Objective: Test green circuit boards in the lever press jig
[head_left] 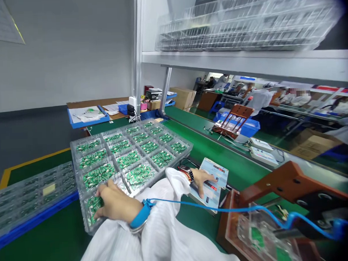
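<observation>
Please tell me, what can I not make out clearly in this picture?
In the head view:
Grip of the hand wearing a blue wristband: the hand itself hides any contact.
Small red digits on flat pale-blue boxes: too small, blurred.
Contents of clear plastic trays on the white shelf: blurred.
Reddish-brown angular fixture: cut off by the bottom edge.

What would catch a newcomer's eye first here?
Probably the big clear tray of green circuit boards, left of centre, with the left hand at its near corner. Next, the blue cord running from the left wristband rightward, and the right hand over pale boxes with red digits.
</observation>
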Motion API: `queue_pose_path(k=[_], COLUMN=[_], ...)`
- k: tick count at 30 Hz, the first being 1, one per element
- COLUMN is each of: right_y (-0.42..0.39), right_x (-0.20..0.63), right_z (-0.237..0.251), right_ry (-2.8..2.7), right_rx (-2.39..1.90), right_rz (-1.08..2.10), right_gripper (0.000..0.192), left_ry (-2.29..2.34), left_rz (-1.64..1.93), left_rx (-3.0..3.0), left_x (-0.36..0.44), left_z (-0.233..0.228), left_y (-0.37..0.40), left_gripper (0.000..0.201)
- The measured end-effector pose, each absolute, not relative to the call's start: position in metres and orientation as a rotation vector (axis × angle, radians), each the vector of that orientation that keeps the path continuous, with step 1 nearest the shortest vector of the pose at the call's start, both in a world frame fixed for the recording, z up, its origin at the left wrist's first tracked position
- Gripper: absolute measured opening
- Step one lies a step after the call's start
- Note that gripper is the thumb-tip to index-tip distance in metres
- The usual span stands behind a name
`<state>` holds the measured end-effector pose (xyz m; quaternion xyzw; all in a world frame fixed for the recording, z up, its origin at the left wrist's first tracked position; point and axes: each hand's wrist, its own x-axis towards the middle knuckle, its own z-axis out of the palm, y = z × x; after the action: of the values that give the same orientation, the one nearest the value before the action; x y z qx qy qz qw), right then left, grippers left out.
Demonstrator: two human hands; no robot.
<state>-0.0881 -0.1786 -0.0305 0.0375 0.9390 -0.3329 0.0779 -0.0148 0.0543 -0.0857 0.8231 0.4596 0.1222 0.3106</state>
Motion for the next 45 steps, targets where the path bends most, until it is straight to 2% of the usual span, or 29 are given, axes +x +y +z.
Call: queue_pose_path(k=[3,7,11,14,19,24,28,33,36,39,42,45], right_y=[-0.177,-0.177,-0.179,-0.18,-0.181,-0.181,-0.184,-0.194,-0.203,-0.212,-0.213,-0.206], right_x=[-0.09,-0.094,-0.092,-0.09,-0.096,-0.066,0.011,0.131,0.197,0.252,0.295,0.326], right_z=[-0.035,-0.038,-0.04,-0.041,-0.042,-0.031,-0.034,-0.078,-0.113,-0.144,-0.159,-0.158], right_ry=[2.845,2.826,2.838,2.854,2.91,3.237,3.487,3.888,3.63,3.282,2.94,2.867], right_rx=[0.001,-0.012,0.007,0.064,0.081,0.281,0.565,1.487,2.197,2.697,3.026,3.024], right_rz=[-1.028,-0.985,-0.97,-0.991,-1.156,-1.485,-1.495,-1.179,-0.898,-0.477,0.006,0.383], right_gripper=[0.055,0.067,0.06,0.055,0.049,0.043,0.034,0.027,0.031,0.035,0.034,0.026], left_ry=[1.241,1.246,1.239,1.296,1.542,1.729,1.715,1.667,1.676,1.703,1.726,1.752], left_rz=[0.317,0.311,0.421,0.616,1.033,1.239,1.294,1.316,1.325,1.332,1.333,1.337], left_rx=[2.168,2.167,2.151,2.109,1.96,1.85,1.886,1.95,1.982,2.007,2.022,2.027], left_x=[-0.013,-0.014,-0.019,-0.023,-0.025,-0.032,-0.035,-0.033,-0.033,-0.034,-0.034,-0.035], left_z=[-0.088,-0.091,-0.093,-0.095,-0.102,-0.115,-0.123,-0.125,-0.125,-0.126,-0.128,-0.13], left_y=[0.056,0.056,0.048,0.037,0.017,0.01,0.014,0.014,0.013,0.014,0.014,0.013], left_gripper=[0.105,0.12,0.121,0.103,0.04,0.027,0.027,0.029,0.03,0.031,0.031,0.031])
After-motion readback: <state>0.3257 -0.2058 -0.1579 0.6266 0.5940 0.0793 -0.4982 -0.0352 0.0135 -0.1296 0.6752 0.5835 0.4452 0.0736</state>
